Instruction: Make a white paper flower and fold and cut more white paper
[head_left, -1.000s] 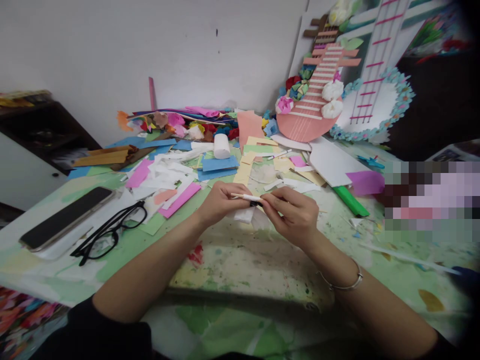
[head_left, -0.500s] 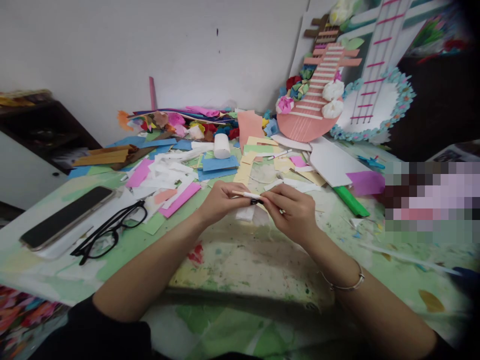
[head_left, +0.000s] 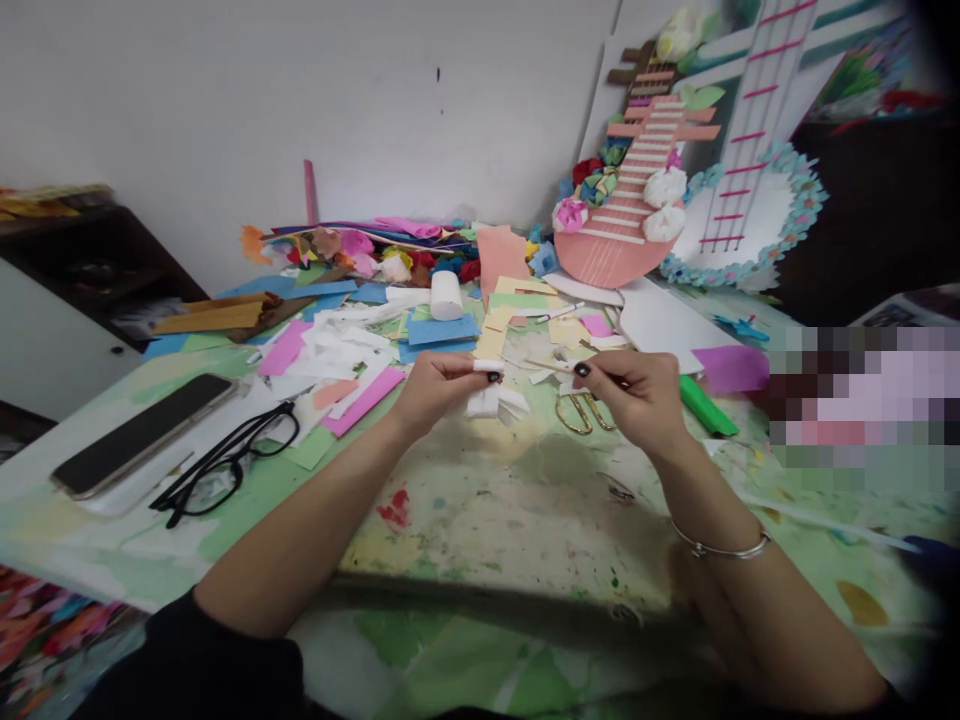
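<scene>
My left hand (head_left: 439,385) is closed, pinching a small rolled white paper (head_left: 486,367) between thumb and fingers, and folded white paper pieces (head_left: 496,403) hang under it. My right hand (head_left: 637,395) is a little to the right of it, closed in a pinch on a thin stick (head_left: 551,366) that points left toward the roll. Gold-handled scissors (head_left: 577,412) lie on the table between the two hands, just below my right fingers. Both hands hover over the paint-stained green table (head_left: 487,520).
Coloured paper scraps (head_left: 352,350) cover the table's far half, with a white roll (head_left: 446,295) among them. A phone (head_left: 142,432) and black glasses (head_left: 225,465) lie at the left. A green marker (head_left: 701,405) and purple paper (head_left: 731,365) lie at the right. Paper guitars (head_left: 630,200) lean on the wall.
My hands were together, working white paper round the stick. Now my right hand has moved right with the stick, leaving the paper roll in my left hand; the scissors have come into sight.
</scene>
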